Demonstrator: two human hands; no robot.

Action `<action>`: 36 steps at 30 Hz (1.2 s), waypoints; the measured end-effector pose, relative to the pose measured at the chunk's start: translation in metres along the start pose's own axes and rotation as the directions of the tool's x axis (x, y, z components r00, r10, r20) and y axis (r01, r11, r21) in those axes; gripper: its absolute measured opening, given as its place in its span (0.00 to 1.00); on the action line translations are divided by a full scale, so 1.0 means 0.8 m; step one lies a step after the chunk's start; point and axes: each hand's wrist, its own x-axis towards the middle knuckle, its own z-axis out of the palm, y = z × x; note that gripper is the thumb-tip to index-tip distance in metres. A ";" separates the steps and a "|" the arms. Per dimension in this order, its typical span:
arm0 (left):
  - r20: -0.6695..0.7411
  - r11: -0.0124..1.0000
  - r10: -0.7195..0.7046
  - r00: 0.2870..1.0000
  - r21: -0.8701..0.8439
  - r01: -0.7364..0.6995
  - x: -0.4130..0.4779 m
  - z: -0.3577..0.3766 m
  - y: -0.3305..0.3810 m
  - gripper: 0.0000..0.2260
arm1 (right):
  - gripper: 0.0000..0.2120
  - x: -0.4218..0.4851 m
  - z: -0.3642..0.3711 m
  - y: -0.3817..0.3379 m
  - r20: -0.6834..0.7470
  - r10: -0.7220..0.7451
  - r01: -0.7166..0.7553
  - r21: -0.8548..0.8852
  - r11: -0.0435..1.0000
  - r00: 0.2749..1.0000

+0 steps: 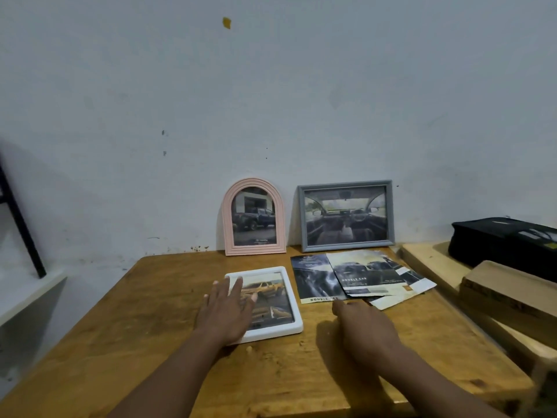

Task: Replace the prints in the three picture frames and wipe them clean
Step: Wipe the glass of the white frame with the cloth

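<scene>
On the wooden table (150, 312), against the wall, a grey landscape frame (346, 216) showing a car interior stands beside a pink arched frame (254, 217) with a dark pickup print marked "TOYOTA". Loose prints (358, 277) reading "DOUBLE CAB" lie fanned in front of the grey frame, just right of a white frame (275, 297) lying flat with a yellow pickup picture. The left hand (226, 309) rests open and flat on the white frame, gripping nothing, while the right hand (366, 330) lies loosely curled and empty near the prints' edge.

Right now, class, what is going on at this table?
A person's left hand lies flat on a white frame lying face up on the wooden table. The right hand rests near loose prints. A pink arched frame and a grey frame lean against the wall.
</scene>
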 end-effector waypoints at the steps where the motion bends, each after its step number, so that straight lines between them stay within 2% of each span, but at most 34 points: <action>1: -0.008 1.000 -0.005 1.000 -0.015 0.005 0.004 -0.003 -0.008 0.30 | 0.18 0.012 -0.010 -0.007 -0.022 0.013 -0.010 0.096 0.995 1.000; 4: -0.053 0.995 -0.011 0.999 -0.097 0.006 0.014 -0.009 -0.031 0.29 | 0.17 0.065 -0.036 -0.030 -0.005 -0.009 0.011 0.429 0.903 1.000; 6: -0.076 0.992 -0.013 0.997 -0.125 0.003 0.020 -0.014 -0.043 0.28 | 0.16 0.105 -0.047 -0.049 0.022 -0.060 0.039 0.528 0.848 0.998; 8: -0.081 0.989 -0.027 0.996 -0.147 0.014 0.028 -0.017 -0.052 0.28 | 0.15 0.144 -0.050 -0.073 0.008 -0.130 0.104 0.550 0.829 0.991; 12: -0.100 0.974 -0.086 0.991 -0.220 0.062 0.047 -0.015 -0.065 0.29 | 0.20 0.206 -0.033 -0.132 -0.067 -0.239 0.245 0.407 0.880 0.969; 14: -0.115 0.966 -0.095 0.989 -0.249 0.064 0.054 -0.011 -0.066 0.29 | 0.23 0.219 -0.015 -0.157 -0.039 -0.312 0.304 0.363 0.881 0.949; 17: -0.149 0.952 -0.129 0.980 -0.296 0.080 0.064 -0.004 -0.058 0.28 | 0.22 0.219 0.027 -0.173 0.073 -0.429 0.373 0.379 0.847 0.900; 19: -0.157 0.952 -0.150 0.976 -0.289 0.100 0.068 -0.001 -0.050 0.30 | 0.24 0.217 0.047 -0.169 0.050 -0.459 0.410 0.371 0.833 0.887; 22: -0.145 0.979 -0.066 0.987 -0.202 0.036 0.068 0.003 -0.044 0.34 | 0.20 0.225 0.057 -0.164 -0.012 -0.514 0.481 0.371 0.794 0.858; 24: -0.086 0.982 -0.012 0.996 -0.187 -0.004 0.068 0.001 -0.047 0.37 | 0.18 0.230 0.059 -0.164 -0.012 -0.539 0.509 0.348 0.787 0.842; 26: -0.048 0.977 0.026 0.999 -0.209 -0.035 0.068 0.003 -0.051 0.38 | 0.17 0.234 0.059 -0.161 0.013 -0.556 0.526 0.306 0.793 0.831; 29: -0.043 0.972 0.038 0.998 -0.231 -0.047 0.068 0.000 -0.049 0.34 | 0.12 0.240 0.047 -0.144 0.084 -0.557 0.538 0.177 0.824 0.826; 33: -0.008 0.979 0.046 0.999 -0.198 -0.046 0.065 -0.009 -0.042 0.31 | 0.12 0.235 0.038 -0.102 0.129 -0.448 0.452 -0.007 0.892 0.885; 35: 0.000 0.982 0.039 0.999 -0.183 -0.039 0.064 -0.011 -0.039 0.30 | 0.15 0.220 0.046 -0.102 0.126 -0.396 0.394 0.040 0.918 0.909; 36: -0.001 0.984 0.033 0.999 -0.175 -0.033 0.064 -0.010 -0.038 0.30 | 0.21 0.211 0.053 -0.109 0.132 -0.371 0.368 0.051 0.929 0.919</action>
